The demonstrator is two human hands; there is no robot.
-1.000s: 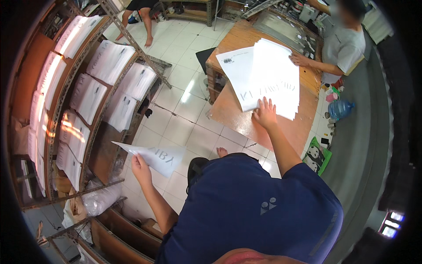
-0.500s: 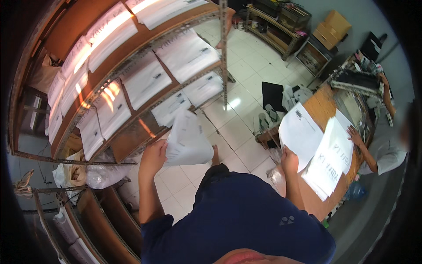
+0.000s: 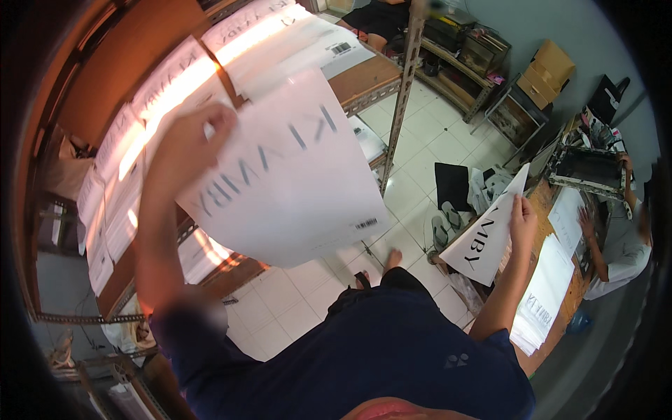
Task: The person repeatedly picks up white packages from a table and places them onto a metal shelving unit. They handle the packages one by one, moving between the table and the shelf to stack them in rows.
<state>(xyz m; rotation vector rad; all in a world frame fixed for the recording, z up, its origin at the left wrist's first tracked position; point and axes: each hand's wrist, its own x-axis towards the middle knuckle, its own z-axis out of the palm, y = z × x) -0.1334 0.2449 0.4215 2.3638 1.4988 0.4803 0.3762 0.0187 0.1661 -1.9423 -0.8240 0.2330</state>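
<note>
My left hand (image 3: 208, 133) is raised in front of the shelf rack, its fingers pinched on the edge of a white printed sheet (image 3: 301, 182). That sheet spreads out slightly curved, with dark lettering and a small barcode. Out to the right, my right hand (image 3: 523, 218) grips a second white printed sheet (image 3: 479, 241), which hangs bent beside the worktable (image 3: 521, 360). A pile of similar sheets (image 3: 542, 301) lies on the table, below and right of my right hand.
Stacks of white sheets (image 3: 273, 45) fill the rack at left; its metal upright (image 3: 402, 105) stands near my left sheet. Across the table, a co-worker's hand (image 3: 585, 225) rests on a sheet beside a dark framed screen (image 3: 588, 168). Slippers (image 3: 442, 225) lie on the floor.
My left hand has swung up and left with its sheet, from low down to the upper shelf. My right hand has lifted its sheet off the table.
</note>
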